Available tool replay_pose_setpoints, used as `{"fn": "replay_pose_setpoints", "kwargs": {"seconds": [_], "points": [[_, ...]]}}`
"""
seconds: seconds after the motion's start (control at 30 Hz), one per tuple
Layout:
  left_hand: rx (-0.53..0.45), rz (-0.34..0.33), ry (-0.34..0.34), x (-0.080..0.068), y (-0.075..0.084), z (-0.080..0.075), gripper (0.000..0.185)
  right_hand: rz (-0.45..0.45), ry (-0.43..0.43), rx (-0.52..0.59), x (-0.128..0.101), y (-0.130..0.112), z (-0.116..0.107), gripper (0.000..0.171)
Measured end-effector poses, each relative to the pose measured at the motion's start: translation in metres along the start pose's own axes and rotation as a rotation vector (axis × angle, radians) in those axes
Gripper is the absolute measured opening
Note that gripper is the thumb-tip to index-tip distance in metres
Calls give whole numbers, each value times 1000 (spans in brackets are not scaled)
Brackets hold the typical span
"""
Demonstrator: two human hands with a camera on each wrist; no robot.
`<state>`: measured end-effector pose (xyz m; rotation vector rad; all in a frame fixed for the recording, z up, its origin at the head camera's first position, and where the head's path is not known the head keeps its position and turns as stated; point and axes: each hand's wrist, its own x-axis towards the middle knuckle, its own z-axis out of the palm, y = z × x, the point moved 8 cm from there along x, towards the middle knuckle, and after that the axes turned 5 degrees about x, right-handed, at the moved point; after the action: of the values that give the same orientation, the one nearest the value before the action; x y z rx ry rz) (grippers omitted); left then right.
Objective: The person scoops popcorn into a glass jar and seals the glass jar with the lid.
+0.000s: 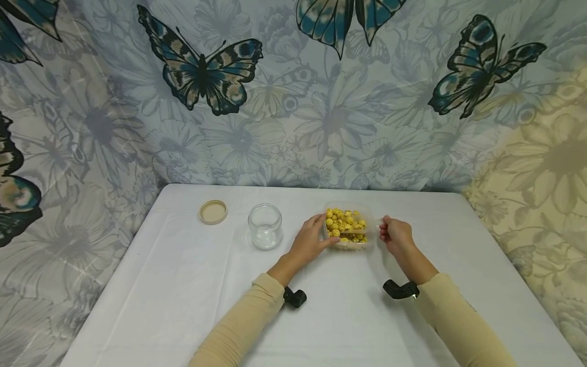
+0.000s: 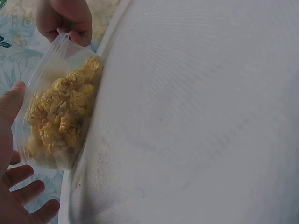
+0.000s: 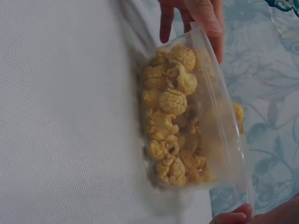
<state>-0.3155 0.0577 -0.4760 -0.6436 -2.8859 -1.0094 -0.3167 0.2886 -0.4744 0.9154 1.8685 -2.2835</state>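
Observation:
A clear plastic container (image 1: 350, 245) of yellow popcorn (image 1: 340, 220) stands on the table. My left hand (image 1: 309, 238) rests at its left side, the thumb by the front corner and the fingers fairly straight and spread; in the left wrist view the fingers (image 2: 29, 192) sit below the container. At the right side my right hand (image 1: 398, 234) pinches a thin clear strip (image 3: 250, 198) by the container's rim. Whether that strip is a handle or part of the container, I cannot tell. A tan strip (image 1: 352, 232) lies across the popcorn.
An uncovered clear jar (image 1: 265, 238) stands left of the container. Farther left lies a round, pale gold lid (image 1: 213, 212). White cloth covers the table (image 1: 183, 285), and butterfly-printed fabric (image 1: 275, 127) hangs behind it.

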Motion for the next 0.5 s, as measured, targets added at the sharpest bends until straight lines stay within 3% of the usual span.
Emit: {"fn": "replay_pose_setpoints", "kwargs": {"seconds": [0.5], "points": [[-18,3,12,-1,-1,0,81,64,-92,194,-3,-1,-1,15]]}}
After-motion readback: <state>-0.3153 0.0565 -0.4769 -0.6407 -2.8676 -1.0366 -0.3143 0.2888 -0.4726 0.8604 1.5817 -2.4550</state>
